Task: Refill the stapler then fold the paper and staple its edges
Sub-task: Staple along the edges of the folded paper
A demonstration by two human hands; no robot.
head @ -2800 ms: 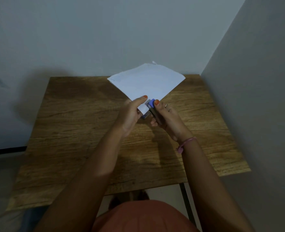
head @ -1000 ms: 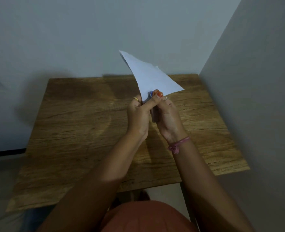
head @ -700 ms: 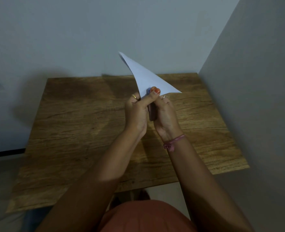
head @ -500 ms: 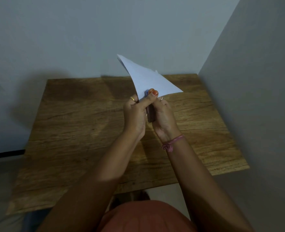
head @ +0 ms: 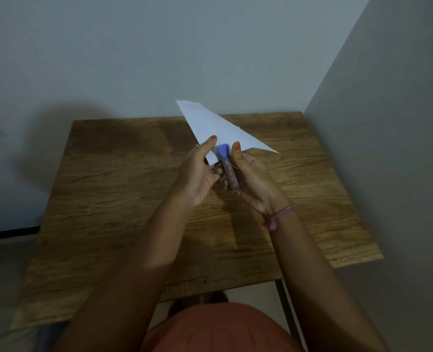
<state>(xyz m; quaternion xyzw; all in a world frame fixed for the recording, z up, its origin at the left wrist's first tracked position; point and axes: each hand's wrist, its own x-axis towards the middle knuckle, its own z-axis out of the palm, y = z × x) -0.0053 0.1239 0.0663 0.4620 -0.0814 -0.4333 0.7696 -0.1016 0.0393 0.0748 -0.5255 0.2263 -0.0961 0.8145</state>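
A folded white paper (head: 218,127) is held tilted above the wooden table (head: 108,199), with one corner pointing up toward the back wall. My left hand (head: 197,174) pinches the paper's near corner with the thumb on top. A small stapler (head: 227,165) with a blue front cap and grey body sits in my right hand (head: 253,179), thumb beside the cap. The stapler's mouth is at the paper's near corner. The fingers under the stapler are partly hidden.
The table stands in a corner, with a grey wall (head: 210,47) behind it and another wall (head: 388,148) close on the right. A dark table leg (head: 286,306) shows near my lap. A floor strip lies at the left.
The paper has swung from lying flat to standing tilted on edge. In the last half second both thumbs parted, uncovering the stapler's blue cap, and the hands lowered slightly.
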